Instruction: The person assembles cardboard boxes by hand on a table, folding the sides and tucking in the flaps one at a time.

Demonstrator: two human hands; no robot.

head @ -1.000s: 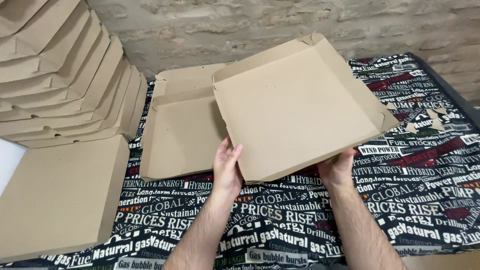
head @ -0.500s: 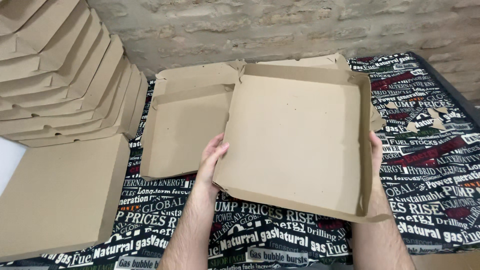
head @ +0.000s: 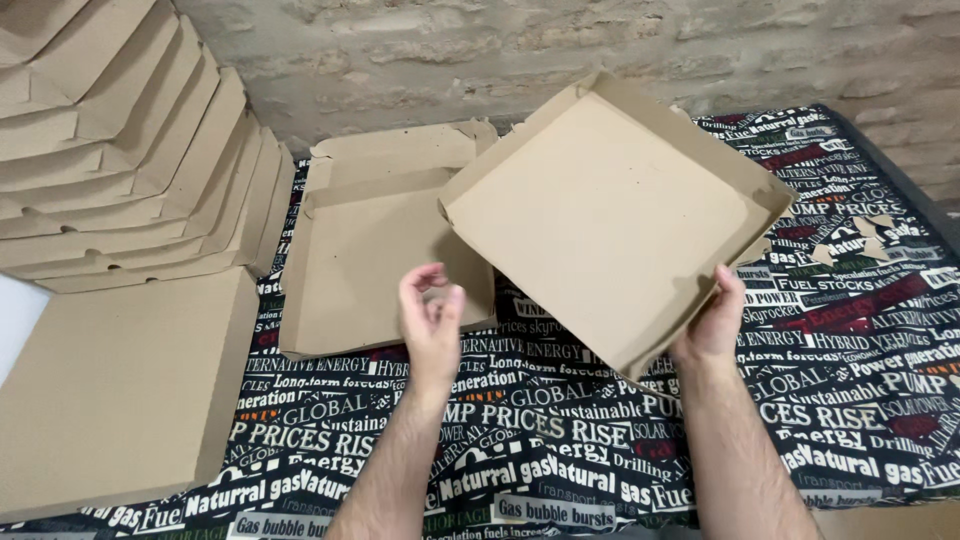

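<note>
The right hand [head: 712, 325] holds a folded cardboard pizza box tray [head: 615, 215] by its near right edge, fingers tucked under the rim and the thumb lying along the outside of the wall, so the tray tilts up off the table with its open inside facing the person and one corner pointing down toward the cloth. The left hand [head: 432, 320] is off the cardboard altogether, hovering just left of the tray's lower edge with its fingers loosely curled and slightly apart, gripping nothing. Beyond those curled fingers a second, partly folded pizza box [head: 375, 250] lies flat on the table, its flaps raised along the far side; the lifted tray overlaps its right corner. Well to the left of the left hand, a closed flat box [head: 115, 385] sits at the table's near corner, and behind it a slanting stack of folded boxes [head: 120, 160] leans against the brick wall [head: 500, 50]. Under both wrists spreads a black tablecloth [head: 560, 440] printed like newspaper headlines.
</note>
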